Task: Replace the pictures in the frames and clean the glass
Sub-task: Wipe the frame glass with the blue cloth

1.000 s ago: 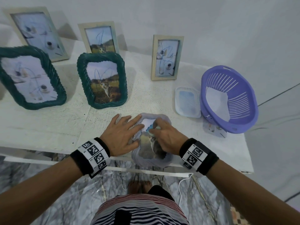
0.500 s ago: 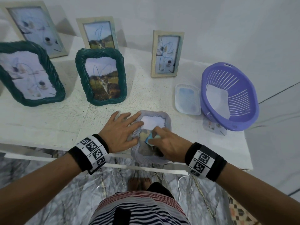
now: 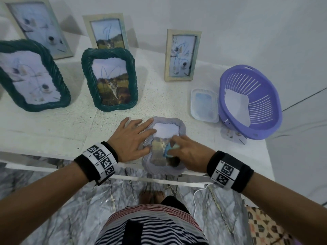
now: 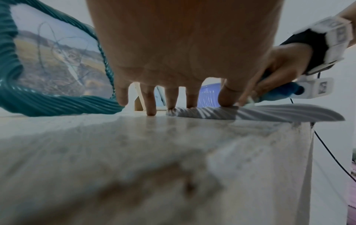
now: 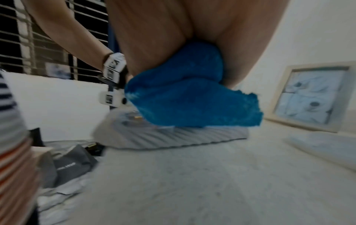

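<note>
A grey ribbed picture frame [image 3: 182,129] [image 4: 279,113] [image 5: 173,137] lies flat at the table's front edge, a cat picture under its glass. My left hand [image 3: 132,138] [image 4: 173,97] rests with spread, straight fingers on the frame's left rim and the table. My right hand [image 3: 187,150] [image 4: 275,67] grips a bunched blue cloth [image 3: 167,150] [image 5: 192,99] [image 4: 283,91] and presses it on the glass in the frame's lower half.
Two green rope frames [image 3: 109,82] [image 3: 31,76] and three pale wooden frames [image 3: 182,53] stand behind on the white table [image 3: 53,124]. A clear plastic lid [image 3: 204,105] and a purple basket [image 3: 251,101] sit at right. The grey frame overhangs the front edge.
My right hand with the blue cloth has slid from the upper part of the glass down toward me. The left hand has stayed on the frame's left rim.
</note>
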Demonstrator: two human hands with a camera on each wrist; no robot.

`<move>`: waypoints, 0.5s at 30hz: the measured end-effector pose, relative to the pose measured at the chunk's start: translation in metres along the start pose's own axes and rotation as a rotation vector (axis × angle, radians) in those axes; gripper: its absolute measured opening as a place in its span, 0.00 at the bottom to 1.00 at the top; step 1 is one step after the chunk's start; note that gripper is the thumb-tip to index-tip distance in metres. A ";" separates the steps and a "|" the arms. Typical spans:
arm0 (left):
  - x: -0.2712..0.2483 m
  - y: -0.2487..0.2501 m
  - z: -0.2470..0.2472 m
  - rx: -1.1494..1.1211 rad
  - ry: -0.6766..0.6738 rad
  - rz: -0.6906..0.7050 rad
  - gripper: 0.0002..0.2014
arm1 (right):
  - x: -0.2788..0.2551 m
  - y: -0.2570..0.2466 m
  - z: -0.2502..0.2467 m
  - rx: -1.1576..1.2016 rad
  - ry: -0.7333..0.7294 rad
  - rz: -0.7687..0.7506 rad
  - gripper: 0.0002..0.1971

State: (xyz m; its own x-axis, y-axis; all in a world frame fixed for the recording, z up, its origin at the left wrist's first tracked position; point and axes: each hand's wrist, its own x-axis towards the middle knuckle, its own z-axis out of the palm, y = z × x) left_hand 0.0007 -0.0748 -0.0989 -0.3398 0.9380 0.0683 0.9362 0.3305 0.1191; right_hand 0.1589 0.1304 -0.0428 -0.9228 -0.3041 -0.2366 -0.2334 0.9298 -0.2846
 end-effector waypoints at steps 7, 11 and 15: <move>0.000 -0.002 0.000 -0.004 -0.001 0.009 0.30 | 0.034 -0.011 0.006 -0.001 0.094 0.094 0.16; 0.000 -0.001 -0.001 -0.003 0.004 0.010 0.30 | 0.017 -0.013 0.007 0.022 0.024 -0.043 0.15; 0.000 0.000 -0.002 0.003 0.000 0.008 0.30 | 0.024 0.008 -0.001 -0.051 0.106 0.047 0.19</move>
State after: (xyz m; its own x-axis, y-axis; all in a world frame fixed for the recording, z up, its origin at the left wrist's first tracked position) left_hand 0.0002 -0.0747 -0.0972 -0.3324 0.9406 0.0691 0.9392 0.3234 0.1155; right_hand 0.1350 0.1303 -0.0499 -0.9596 -0.2392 -0.1480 -0.2024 0.9526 -0.2270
